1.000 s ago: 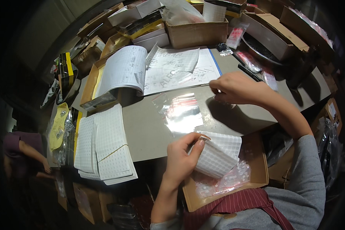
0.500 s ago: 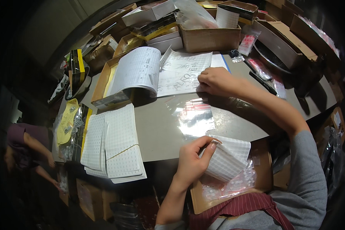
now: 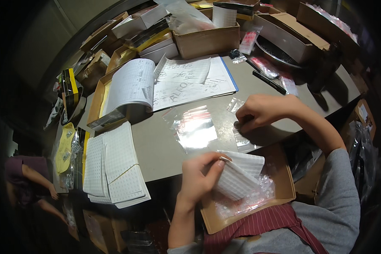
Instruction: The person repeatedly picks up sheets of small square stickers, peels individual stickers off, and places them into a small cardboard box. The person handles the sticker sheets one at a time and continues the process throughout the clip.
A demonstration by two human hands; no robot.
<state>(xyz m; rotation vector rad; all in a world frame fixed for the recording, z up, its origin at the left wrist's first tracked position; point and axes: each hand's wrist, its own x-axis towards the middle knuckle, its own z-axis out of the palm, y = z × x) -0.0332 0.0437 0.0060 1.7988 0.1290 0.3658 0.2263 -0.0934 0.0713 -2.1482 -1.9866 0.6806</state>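
Observation:
In my left hand (image 3: pixel 199 175), thumb and fingers pinch a folded sheet of round white stickers (image 3: pixel 237 178) by its upper left corner. The sheet hangs over a cardboard box (image 3: pixel 283 192) at my lap, where clear plastic bags (image 3: pixel 245 199) hold small round white pieces. My right hand (image 3: pixel 262 111) is closed, fingers curled down over a narrow clear plastic bag (image 3: pixel 244 142) on the table; whatever the fingertips hold is hidden. Left of it lies a stack of clear zip bags (image 3: pixel 194 129) with red strips.
A clipboard with papers (image 3: pixel 194 86) lies beyond my hands, beside an open box (image 3: pixel 108 116) with curled sheets. Banded sticker sheets (image 3: pixel 125 173) overhang the table's front left. A black marker (image 3: pixel 269 82) lies at right. Boxes (image 3: pixel 207 41) line the back; another person (image 3: pixel 34 178) is at left.
My right hand has come off the clipboard's papers and moved nearer, over the narrow clear bag. My left hand still holds the sticker sheet. The whole view has shifted slightly.

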